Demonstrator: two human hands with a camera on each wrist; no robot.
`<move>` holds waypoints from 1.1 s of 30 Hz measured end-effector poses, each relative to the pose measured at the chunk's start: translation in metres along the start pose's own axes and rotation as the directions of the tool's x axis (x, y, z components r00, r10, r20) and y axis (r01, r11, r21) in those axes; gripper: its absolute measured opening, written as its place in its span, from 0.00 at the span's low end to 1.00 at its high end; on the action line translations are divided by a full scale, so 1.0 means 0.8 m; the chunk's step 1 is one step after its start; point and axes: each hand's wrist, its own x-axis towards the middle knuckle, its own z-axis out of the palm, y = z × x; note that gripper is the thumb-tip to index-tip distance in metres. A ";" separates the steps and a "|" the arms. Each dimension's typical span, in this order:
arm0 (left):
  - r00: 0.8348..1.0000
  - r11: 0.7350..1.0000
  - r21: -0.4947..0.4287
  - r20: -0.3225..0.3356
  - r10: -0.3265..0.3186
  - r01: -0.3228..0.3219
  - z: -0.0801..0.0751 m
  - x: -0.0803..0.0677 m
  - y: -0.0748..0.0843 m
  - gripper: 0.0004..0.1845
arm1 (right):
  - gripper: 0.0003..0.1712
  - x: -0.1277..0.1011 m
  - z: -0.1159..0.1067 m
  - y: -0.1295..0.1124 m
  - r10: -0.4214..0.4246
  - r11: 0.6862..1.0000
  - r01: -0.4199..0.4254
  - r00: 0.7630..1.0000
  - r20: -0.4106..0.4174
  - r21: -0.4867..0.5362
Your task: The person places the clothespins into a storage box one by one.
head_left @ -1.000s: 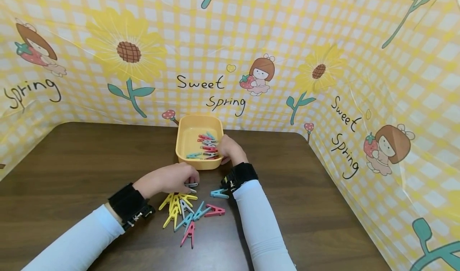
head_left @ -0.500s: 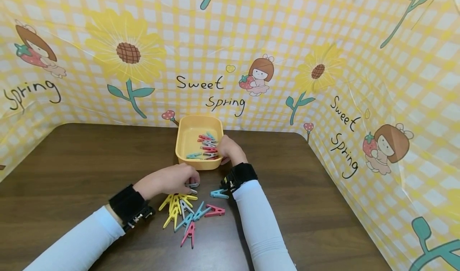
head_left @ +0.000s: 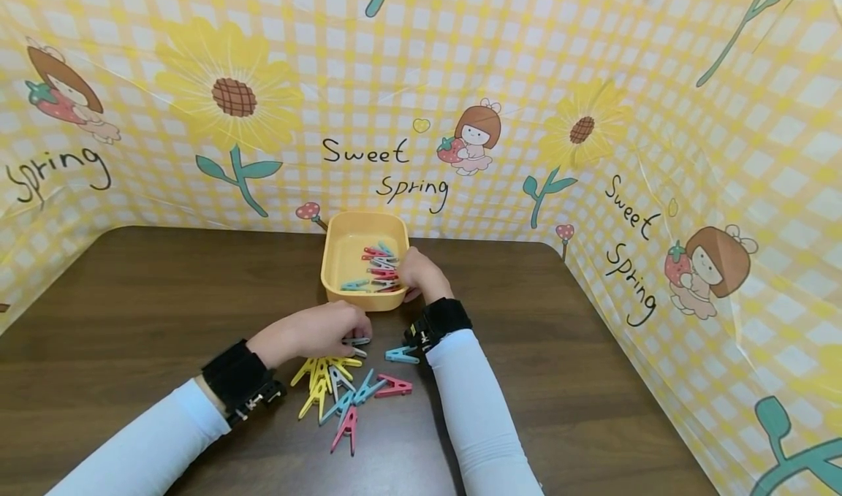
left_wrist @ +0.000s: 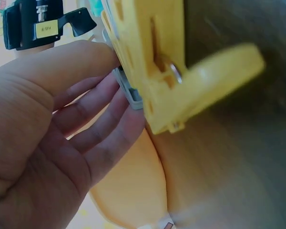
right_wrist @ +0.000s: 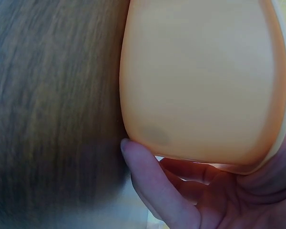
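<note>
Left hand (head_left: 316,332) pinching grey plastic clothespin (head_left: 356,341); right hand (head_left: 421,273) gripping yellow plastic tub (head_left: 342,251) on brown wooden surface (head_left: 131,299).

Dark brown wood-grain table (head_left: 131,299), rounded far corners, walled in w/ yellow checked sheet at 9, 12 and 3 o'clock. Yellow plastic tub (head_left: 337,262) sits on it just past centre toward 12, holding several pegs. Loose pile of clothes pegs (head_left: 338,383) lies flat on the top at 6 o'clock of tub: yellow ones at 9 side, teal + grey mid, pink peg (head_left: 393,386) at 3 side, another pink at 6. One teal peg (head_left: 401,354) lies apart, approx 2 o'clock of pile.
</note>
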 end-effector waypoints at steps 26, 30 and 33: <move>0.907 0.941 0.111 -0.324 -0.269 0.319 -0.105 0.049 -0.041 0.06 | 0.30 -0.007 -0.005 -0.004 0.021 1.000 -0.021 1.000 0.014 -0.002; 0.922 0.933 0.179 -0.294 -0.253 0.314 -0.092 0.064 -0.051 0.05 | 0.32 -0.006 -0.003 -0.003 0.024 1.000 -0.025 1.000 0.013 0.006; 0.924 0.923 0.214 -0.288 -0.252 0.319 -0.083 0.074 -0.054 0.08 | 0.31 -0.007 -0.002 -0.003 0.017 1.000 -0.018 1.000 0.015 0.016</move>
